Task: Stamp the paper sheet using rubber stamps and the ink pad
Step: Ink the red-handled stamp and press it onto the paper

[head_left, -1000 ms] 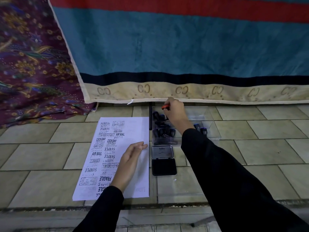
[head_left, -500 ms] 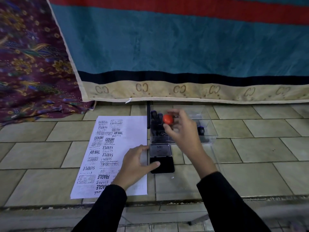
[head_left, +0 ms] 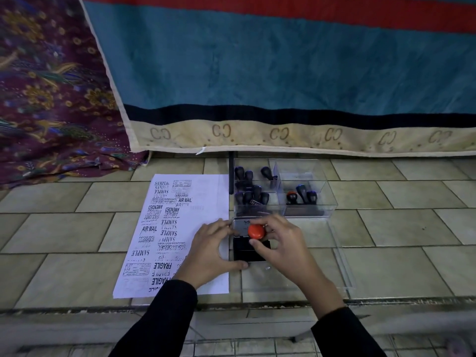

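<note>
Over the ink pad (head_left: 251, 251), right fingers (head_left: 273, 225) pinch the stamp (head_left: 256, 231) upright; left fingers (head_left: 219, 224) grip the pad.

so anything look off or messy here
Nothing spilled or broken. The paper looks messy: prints crowd its left half, overlap, and some are faint or smeared. The ink pad and stamp box sit square beside it.

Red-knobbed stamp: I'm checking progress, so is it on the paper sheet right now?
No, the right hand holds the red-knobbed stamp over the ink pad, beside the paper sheet.
</note>
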A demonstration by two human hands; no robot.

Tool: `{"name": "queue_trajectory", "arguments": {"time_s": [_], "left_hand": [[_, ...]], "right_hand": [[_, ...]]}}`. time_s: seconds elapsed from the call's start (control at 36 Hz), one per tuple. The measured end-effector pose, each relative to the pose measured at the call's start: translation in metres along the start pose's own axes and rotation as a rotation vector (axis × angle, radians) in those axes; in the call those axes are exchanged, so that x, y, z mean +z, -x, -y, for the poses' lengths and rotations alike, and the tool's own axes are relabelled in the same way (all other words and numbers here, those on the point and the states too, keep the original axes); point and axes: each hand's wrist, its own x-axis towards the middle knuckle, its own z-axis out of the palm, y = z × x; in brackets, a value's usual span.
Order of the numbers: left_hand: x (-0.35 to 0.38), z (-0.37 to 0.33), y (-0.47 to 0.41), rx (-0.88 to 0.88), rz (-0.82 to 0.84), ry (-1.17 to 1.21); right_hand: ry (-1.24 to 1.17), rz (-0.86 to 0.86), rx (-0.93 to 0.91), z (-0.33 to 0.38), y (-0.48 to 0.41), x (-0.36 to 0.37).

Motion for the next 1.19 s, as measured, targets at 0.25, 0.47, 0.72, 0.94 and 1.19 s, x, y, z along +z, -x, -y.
{"name": "queue_trajectory", "arguments": {"time_s": [0.25, 0.47, 0.72, 0.94, 1.19], "left_hand": [[0.001, 0.002, 0.0, -0.003, 0.009, 0.002], [0.001, 0.002, 0.0, 0.008, 0.004, -0.028], [0.002, 0.002, 0.0, 0.011, -0.003, 0.015], [0.002, 0.002, 0.001, 0.012, -0.013, -0.014], [0.001, 0.0, 0.0, 0.001, 0.015, -0.018]], "right_hand": [[0.028, 0.034, -0.039, 0.001, 0.004, 0.001], [0.04, -0.004, -0.011, 0.004, -0.003, 0.003], [0.084, -0.011, -0.046, 0.007, 0.007, 0.003], [0.097, -0.029, -0.018, 0.008, 0.004, 0.005], [0.083, -0.011, 0.062, 0.011, -0.009, 0.003]]}}
